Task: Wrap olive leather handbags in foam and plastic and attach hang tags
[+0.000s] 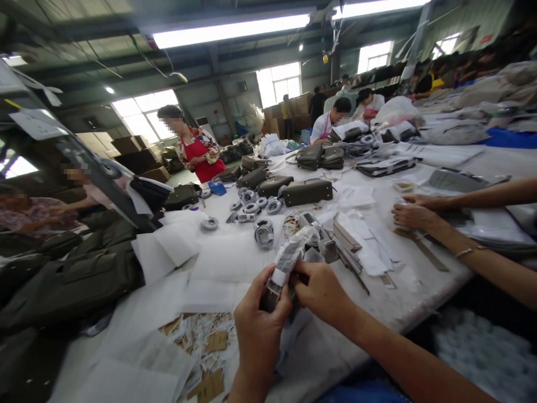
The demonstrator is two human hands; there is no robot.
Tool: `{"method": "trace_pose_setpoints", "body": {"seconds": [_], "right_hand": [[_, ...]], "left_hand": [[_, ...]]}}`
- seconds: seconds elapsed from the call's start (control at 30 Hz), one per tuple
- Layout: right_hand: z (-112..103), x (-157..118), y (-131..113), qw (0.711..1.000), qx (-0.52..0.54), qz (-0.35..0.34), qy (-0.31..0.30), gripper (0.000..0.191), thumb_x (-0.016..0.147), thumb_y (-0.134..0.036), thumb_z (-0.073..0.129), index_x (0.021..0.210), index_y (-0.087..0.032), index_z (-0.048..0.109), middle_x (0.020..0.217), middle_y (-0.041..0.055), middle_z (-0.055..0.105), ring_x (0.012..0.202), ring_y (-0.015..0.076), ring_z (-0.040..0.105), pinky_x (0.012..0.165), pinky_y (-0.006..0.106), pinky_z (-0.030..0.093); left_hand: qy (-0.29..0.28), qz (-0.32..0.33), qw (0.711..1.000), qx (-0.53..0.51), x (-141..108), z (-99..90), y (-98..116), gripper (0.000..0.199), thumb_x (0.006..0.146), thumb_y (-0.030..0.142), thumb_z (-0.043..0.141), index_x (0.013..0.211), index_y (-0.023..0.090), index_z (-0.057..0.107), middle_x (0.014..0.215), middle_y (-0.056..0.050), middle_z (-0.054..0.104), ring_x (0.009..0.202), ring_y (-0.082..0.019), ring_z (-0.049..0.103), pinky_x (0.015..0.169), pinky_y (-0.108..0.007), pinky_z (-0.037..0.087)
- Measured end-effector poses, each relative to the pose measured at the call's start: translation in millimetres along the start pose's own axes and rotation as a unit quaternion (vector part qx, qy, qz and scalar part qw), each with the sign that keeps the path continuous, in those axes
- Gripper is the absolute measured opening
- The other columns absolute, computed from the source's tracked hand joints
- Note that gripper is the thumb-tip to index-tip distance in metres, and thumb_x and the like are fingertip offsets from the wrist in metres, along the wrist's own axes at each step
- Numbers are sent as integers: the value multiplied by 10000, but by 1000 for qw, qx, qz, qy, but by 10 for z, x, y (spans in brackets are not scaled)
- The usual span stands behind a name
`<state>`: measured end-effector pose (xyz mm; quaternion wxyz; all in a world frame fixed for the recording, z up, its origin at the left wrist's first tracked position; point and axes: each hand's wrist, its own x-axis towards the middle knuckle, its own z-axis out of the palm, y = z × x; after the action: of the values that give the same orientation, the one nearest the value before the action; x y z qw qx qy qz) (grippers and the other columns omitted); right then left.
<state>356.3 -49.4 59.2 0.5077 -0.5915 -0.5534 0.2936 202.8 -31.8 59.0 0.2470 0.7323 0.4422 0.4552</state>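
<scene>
Above the near part of the table, my left hand (pixel 262 316) pinches a narrow bundle wrapped in white paper or film (pixel 284 267). A dark, flat end shows below the wrap, between thumb and fingers; its kind I cannot make out. My right hand (pixel 321 291) has its fingers closed on the bundle's right side, partly hidden behind it. Just beyond lie grey wrapped coils (pixel 264 233), apparently straps, and a pile of grey pieces (pixel 325 243). Brown tags with white strings (pixel 216 341) lie on the left of my hands.
White sheets (pixel 210 263) cover the table's left side. Dark bags (pixel 307 191) stand farther back, and more are heaped at left (pixel 75 285). A co-worker's hands (pixel 413 214) work at right beside brown strips (pixel 428 252). A slanted metal post (pixel 104 184) rises at left.
</scene>
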Motion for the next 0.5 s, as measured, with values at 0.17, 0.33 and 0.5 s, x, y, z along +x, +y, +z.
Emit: {"method": "trace_pose_setpoints", "body": {"seconds": [0.17, 0.33, 0.5], "right_hand": [[-67, -164, -131, 906, 376, 111, -157, 268, 880, -378, 647, 1068, -195, 701, 789, -2, 626, 523, 62, 496, 520, 197, 486], [26, -295, -152, 902, 385, 186, -58, 325, 750, -426, 819, 917, -171, 706, 576, -74, 495, 373, -12, 252, 334, 107, 290], [84, -233, -88, 916, 331, 229, 0, 391, 638, -479, 873, 806, -155, 733, 486, -59, 476, 351, -5, 251, 304, 114, 262]], "left_hand": [[41, 52, 998, 3, -65, 76, -30, 390, 832, 197, 684, 1213, 264, 639, 1177, -24, 721, 1049, -190, 696, 940, -294, 556], [56, 134, 988, -52, -188, 170, 61, 467, 822, 129, 672, 1270, 234, 591, 1448, -86, 536, 1296, -224, 549, 1096, -356, 472], [-53, 78, 981, -170, -293, -61, 38, 552, 851, 254, 694, 1374, 241, 519, 1451, -86, 534, 1335, -254, 505, 1119, -394, 444]]}}
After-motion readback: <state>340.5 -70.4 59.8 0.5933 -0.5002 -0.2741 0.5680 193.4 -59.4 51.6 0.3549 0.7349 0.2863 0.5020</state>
